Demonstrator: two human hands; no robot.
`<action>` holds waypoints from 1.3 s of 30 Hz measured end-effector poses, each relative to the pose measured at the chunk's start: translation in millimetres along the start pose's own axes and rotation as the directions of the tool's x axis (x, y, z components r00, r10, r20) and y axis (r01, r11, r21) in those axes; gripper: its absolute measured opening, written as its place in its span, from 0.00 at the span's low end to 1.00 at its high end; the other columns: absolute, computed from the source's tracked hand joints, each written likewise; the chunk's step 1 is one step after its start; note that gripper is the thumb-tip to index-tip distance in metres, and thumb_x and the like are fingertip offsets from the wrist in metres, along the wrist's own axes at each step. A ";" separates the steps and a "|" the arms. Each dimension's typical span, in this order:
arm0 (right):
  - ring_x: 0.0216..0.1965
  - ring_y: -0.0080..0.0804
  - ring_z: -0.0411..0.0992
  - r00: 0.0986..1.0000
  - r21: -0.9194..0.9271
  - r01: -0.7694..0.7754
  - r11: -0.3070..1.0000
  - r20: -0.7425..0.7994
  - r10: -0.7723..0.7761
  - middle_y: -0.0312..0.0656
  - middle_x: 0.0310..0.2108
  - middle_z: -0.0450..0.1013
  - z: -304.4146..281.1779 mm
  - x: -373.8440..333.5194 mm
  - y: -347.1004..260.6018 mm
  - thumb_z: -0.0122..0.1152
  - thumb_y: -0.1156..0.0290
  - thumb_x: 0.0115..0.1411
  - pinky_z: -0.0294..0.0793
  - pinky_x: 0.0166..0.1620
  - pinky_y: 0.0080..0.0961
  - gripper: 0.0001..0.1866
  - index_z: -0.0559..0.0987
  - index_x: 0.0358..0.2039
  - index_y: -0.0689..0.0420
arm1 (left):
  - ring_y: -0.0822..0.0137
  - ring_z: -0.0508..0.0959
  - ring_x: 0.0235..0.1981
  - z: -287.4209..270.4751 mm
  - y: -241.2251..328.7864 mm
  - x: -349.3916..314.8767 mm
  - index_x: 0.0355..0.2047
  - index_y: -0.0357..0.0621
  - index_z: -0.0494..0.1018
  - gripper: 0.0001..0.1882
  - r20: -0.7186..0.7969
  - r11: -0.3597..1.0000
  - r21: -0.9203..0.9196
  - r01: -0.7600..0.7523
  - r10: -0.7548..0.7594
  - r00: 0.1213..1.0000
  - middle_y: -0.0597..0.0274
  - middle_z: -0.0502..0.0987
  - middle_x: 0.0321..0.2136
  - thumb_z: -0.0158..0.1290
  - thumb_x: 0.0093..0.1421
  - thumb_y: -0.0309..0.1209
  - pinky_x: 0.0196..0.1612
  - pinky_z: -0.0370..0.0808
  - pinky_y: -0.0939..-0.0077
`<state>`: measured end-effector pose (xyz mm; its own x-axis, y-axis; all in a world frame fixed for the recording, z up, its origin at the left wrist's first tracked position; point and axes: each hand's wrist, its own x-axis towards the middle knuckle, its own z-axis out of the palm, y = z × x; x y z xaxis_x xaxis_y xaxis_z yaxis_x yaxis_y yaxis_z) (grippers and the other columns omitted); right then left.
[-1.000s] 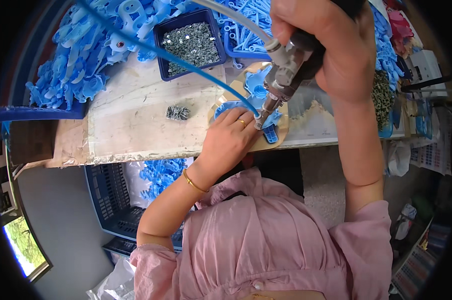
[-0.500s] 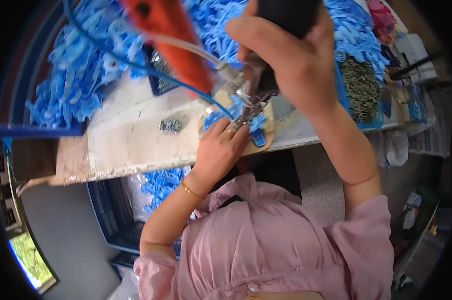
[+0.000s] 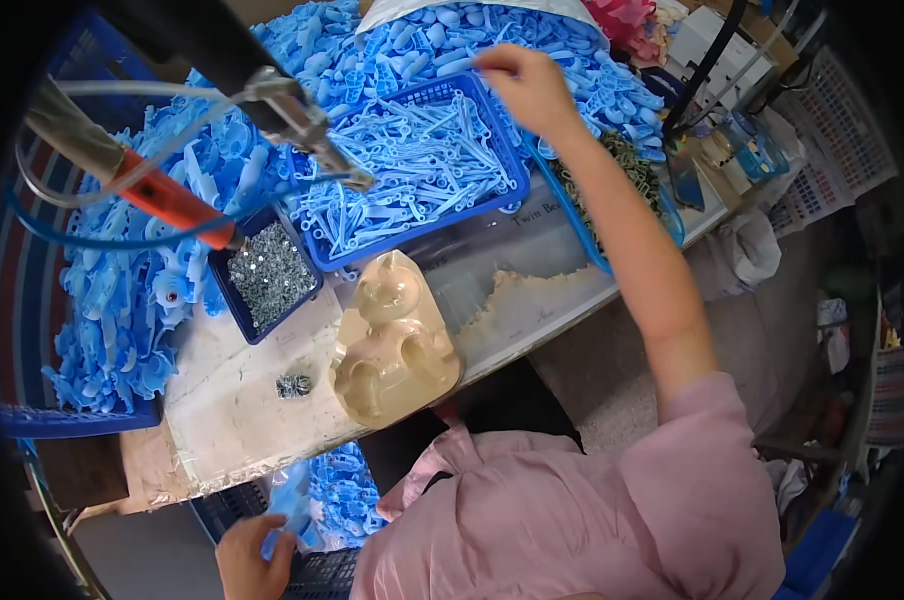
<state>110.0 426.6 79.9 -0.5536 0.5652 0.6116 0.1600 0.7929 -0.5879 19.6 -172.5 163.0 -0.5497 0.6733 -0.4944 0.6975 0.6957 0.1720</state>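
- Part (blue plastic) [image 3: 291, 498] is at yr L hand [image 3: 252, 565], over crate [image 3: 332, 575] w/ blue pcs [image 3: 344, 490].
- L fingers bent; can't tell if they pinch the part.
- Yr R hand [image 3: 530, 92] is near far rim of blue tray [image 3: 518, 165] w/ sticks [image 3: 412, 165]; fingers bent close together, can't tell if pinching.
- Beige fixture [image 3: 387, 350] sits on bench [image 3: 222, 410], near sm. tray [image 3: 236, 306] w/ metal bits [image 3: 272, 275].
- Driver [image 3: 297, 112] hangs above.

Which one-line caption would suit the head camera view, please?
Right hand over heaped blue plastic parts, left hand beside a blurred blue piece, and a beige moulded tray on the workbench.
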 end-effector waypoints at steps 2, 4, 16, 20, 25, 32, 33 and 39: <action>0.45 0.40 0.81 0.982 -0.265 -0.186 0.946 -0.027 0.185 0.44 0.43 0.82 -14.3 -0.2 57.8 0.59 0.77 0.61 0.79 0.50 0.32 0.13 0.84 0.46 0.56 | 0.53 0.82 0.48 6.0 -2.2 -7.2 0.61 0.39 0.70 0.29 -0.059 0.993 -0.088 0.076 -0.082 0.995 0.48 0.81 0.49 0.60 0.63 0.37 0.52 0.76 0.63; 0.47 0.42 0.80 0.976 -0.406 -0.190 0.894 0.022 0.217 0.44 0.46 0.82 -11.7 1.9 96.5 0.58 0.77 0.61 0.78 0.51 0.34 0.15 0.83 0.47 0.55 | 0.52 0.82 0.47 23.8 -11.1 -2.6 0.61 0.42 0.71 0.28 -0.208 0.984 -0.167 0.065 -0.100 0.973 0.50 0.82 0.48 0.60 0.63 0.38 0.52 0.76 0.61; 0.51 0.36 0.75 0.923 -0.448 0.106 0.887 0.377 0.080 0.40 0.50 0.76 -67.7 4.0 42.9 0.67 0.73 0.57 0.77 0.51 0.34 0.26 0.76 0.57 0.50 | 0.46 0.79 0.46 12.3 90.7 114.2 0.54 0.41 0.76 0.22 -0.356 0.788 -0.194 -0.584 0.499 0.790 0.50 0.81 0.46 0.64 0.59 0.31 0.48 0.76 0.57; 0.49 0.27 0.75 0.467 0.249 -0.340 0.907 0.882 -0.067 0.41 0.53 0.76 -59.7 -43.3 -53.0 0.71 0.70 0.56 0.75 0.52 0.27 0.32 0.71 0.61 0.55 | 0.48 0.80 0.47 25.5 147.2 152.4 0.55 0.43 0.75 0.24 -0.607 0.695 -0.178 -0.697 0.480 0.634 0.51 0.79 0.52 0.64 0.57 0.28 0.51 0.77 0.59; 0.52 0.28 0.75 0.244 0.388 -0.491 0.780 0.921 -0.304 0.42 0.53 0.77 -27.9 -101.5 -88.1 0.71 0.72 0.57 0.76 0.53 0.30 0.34 0.69 0.63 0.59 | 0.55 0.82 0.46 55.4 167.5 190.3 0.57 0.41 0.74 0.29 -0.601 0.474 0.101 -0.875 0.730 0.326 0.51 0.78 0.54 0.67 0.54 0.24 0.47 0.81 0.66; 0.40 0.31 0.80 0.938 -0.221 -0.229 0.948 0.209 0.276 0.43 0.39 0.82 -68.0 -21.2 80.5 0.64 0.72 0.62 0.78 0.47 0.28 0.14 0.80 0.49 0.60 | 0.53 0.83 0.42 64.3 151.2 172.0 0.54 0.38 0.76 0.26 -0.641 0.562 -0.103 -0.821 0.593 0.487 0.50 0.81 0.49 0.65 0.54 0.21 0.45 0.82 0.64; 0.40 0.39 0.80 0.958 -0.358 -0.249 0.900 0.043 0.282 0.43 0.40 0.81 -81.9 -9.1 120.0 0.64 0.72 0.61 0.78 0.48 0.32 0.15 0.81 0.49 0.57 | 0.53 0.83 0.42 66.8 150.3 169.9 0.54 0.38 0.76 0.26 -0.642 0.557 -0.100 -0.824 0.597 0.481 0.50 0.81 0.49 0.65 0.54 0.21 0.45 0.82 0.64; 0.54 0.47 0.71 0.975 -0.824 -0.072 0.562 0.060 0.213 0.41 0.47 0.77 -70.7 6.7 153.3 0.66 0.68 0.59 0.73 0.55 0.44 0.14 0.82 0.46 0.51 | 0.51 0.83 0.43 76.4 136.4 160.9 0.53 0.40 0.76 0.24 -0.637 0.629 -0.156 -0.762 0.525 0.564 0.50 0.82 0.46 0.65 0.55 0.22 0.46 0.81 0.63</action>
<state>188.6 568.0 31.3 -0.5552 0.7061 0.4395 0.8030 0.5927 0.0622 61.4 11.6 41.8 -0.2367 0.9047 0.3542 0.7853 -0.0365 0.6180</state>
